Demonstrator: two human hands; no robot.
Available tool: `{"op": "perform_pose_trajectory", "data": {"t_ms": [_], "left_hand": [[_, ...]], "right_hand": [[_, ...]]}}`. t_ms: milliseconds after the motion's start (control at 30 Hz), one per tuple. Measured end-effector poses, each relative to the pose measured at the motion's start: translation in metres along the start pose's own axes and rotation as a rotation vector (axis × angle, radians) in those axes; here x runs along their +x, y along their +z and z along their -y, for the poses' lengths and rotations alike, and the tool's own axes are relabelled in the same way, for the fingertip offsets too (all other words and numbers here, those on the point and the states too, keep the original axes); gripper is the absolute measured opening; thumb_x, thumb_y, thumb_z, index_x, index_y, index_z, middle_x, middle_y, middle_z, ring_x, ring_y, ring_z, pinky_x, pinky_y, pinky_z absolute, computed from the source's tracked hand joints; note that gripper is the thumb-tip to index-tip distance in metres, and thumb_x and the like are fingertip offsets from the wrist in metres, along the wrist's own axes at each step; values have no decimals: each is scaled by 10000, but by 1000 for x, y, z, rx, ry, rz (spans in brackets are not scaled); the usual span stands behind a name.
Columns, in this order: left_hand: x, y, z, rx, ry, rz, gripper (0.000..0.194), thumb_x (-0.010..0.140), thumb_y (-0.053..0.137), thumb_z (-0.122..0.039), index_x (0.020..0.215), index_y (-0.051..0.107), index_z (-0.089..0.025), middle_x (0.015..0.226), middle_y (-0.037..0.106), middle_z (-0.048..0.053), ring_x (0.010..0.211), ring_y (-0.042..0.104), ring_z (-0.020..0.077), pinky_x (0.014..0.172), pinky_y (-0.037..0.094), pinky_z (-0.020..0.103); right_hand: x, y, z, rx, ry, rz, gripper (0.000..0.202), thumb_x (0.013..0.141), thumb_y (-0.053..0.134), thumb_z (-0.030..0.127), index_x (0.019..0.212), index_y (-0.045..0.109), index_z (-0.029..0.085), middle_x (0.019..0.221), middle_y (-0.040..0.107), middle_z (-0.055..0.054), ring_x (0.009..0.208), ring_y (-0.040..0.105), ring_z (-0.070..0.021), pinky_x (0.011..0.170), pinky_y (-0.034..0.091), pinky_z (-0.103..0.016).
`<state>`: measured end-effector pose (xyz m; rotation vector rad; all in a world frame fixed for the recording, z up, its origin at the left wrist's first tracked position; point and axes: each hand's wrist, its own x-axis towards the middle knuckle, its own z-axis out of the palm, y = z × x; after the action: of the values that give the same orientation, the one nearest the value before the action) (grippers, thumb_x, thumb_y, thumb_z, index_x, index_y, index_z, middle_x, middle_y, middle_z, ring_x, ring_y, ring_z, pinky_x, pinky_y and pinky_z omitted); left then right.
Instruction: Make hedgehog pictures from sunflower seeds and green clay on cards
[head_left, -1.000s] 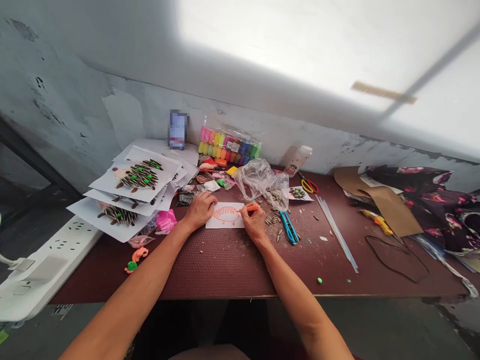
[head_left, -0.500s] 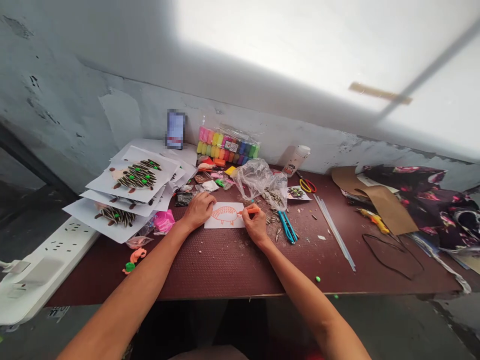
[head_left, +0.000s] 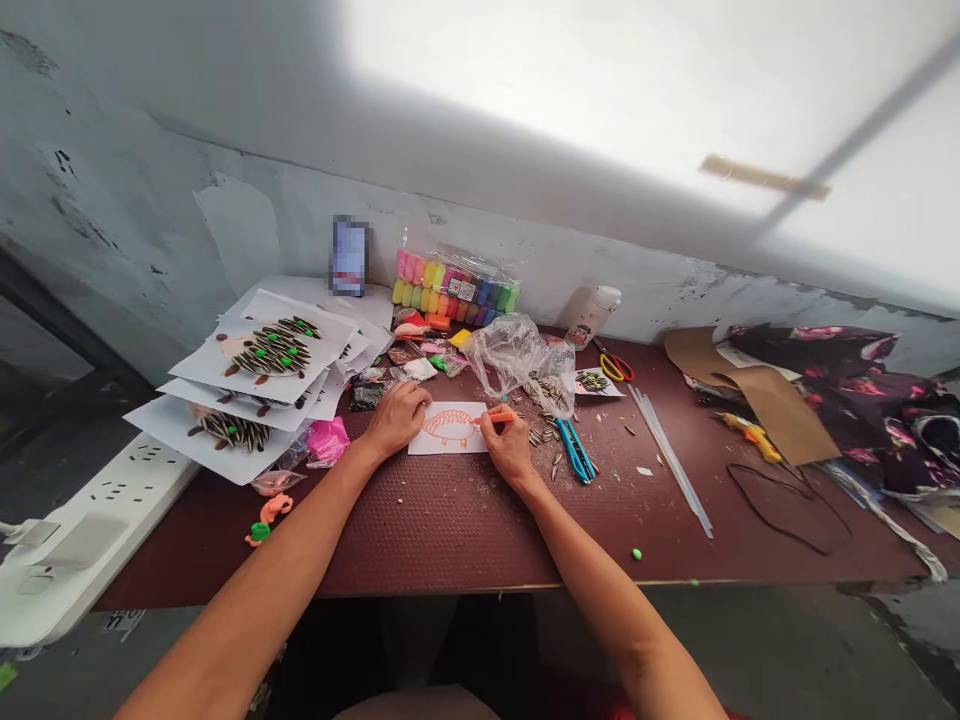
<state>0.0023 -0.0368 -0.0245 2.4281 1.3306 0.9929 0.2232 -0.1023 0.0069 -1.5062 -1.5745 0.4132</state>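
Observation:
A small white sheet of paper [head_left: 448, 447] lies on the dark red table, bearing an orange outline of an animal with a striped back and short legs. My right hand [head_left: 508, 446] grips an orange marker [head_left: 501, 416], its tip at the right end of the drawing. At the sheet's left edge, my left hand [head_left: 397, 417] lies flat with fingers extended, touching the paper. Just right of my right hand are loose sunflower seeds [head_left: 541, 432] and a blue utility knife [head_left: 575, 452].
Left stands a stack of seed-covered hedgehog pictures [head_left: 274, 350] near a white power strip [head_left: 97, 530]. Behind are coloured clay packs [head_left: 450, 290], a plastic bag [head_left: 506, 350] and a bottle [head_left: 594, 317]. To the right lie scissors [head_left: 616, 367], glue sticks [head_left: 673, 460] and a yellow glue gun [head_left: 757, 438].
My right hand and the marker have shifted very slightly at the drawing's right end. My left hand stays on the paper. The whole view has moved a little.

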Motion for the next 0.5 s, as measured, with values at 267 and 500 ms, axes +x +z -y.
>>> {"op": "perform_pose_trajectory", "data": {"t_ms": [267, 500], "left_hand": [[0, -1, -1, 13, -1, 8, 195, 850, 485, -106, 850, 656, -197, 852, 599, 72, 872, 574, 252, 800, 471, 389], [0, -2, -3, 19, 4, 4, 187, 859, 486, -110, 847, 653, -193, 860, 607, 72, 874, 580, 253, 808, 475, 393]], "right_hand": [[0, 0, 1, 1, -8, -6, 283, 853, 517, 429, 683, 589, 215, 581, 581, 9, 493, 482, -135, 534, 337, -265], [-1, 2, 0, 11, -17, -30, 259, 848, 514, 389, 664, 569, 215, 588, 592, 4, 513, 505, -136, 536, 348, -259]]}}
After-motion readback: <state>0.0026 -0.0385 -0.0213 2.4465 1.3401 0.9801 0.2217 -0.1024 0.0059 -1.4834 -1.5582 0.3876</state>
